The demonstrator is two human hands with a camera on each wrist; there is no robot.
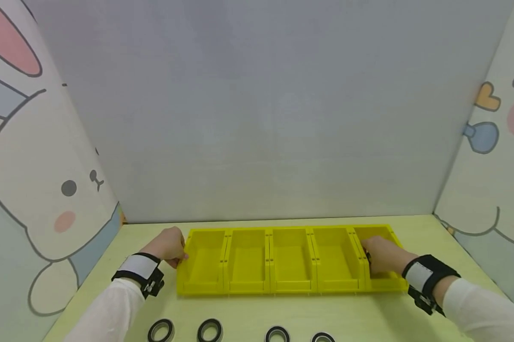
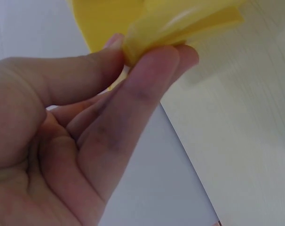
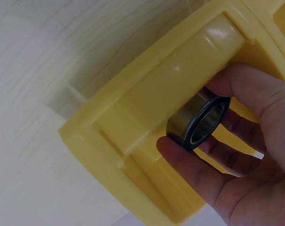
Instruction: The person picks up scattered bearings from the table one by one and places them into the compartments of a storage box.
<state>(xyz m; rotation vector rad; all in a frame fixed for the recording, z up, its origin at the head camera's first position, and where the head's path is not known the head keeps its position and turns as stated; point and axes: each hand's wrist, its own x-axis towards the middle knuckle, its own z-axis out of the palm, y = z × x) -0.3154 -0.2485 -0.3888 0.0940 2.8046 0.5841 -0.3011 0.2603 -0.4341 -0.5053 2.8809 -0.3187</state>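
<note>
Yellow moulded-plastic five-compartment bin (image 1: 291,254) spans the lower centre of the head view. Left hand (image 1: 169,244) pinches its left edge; right hand (image 1: 382,255) grips a cylindrical steel bearing (image 3: 188,118) inside the rightmost compartment. Four black-faced bearings (image 1: 209,321) line the bottom edge.

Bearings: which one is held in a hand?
The bearing pinched by the right hand, in the rightmost compartment of the yellow bin; the other four bearings lie on the table.

Left hand (image 1: 167,245) pinching, right hand (image 1: 385,255) gripping
</note>
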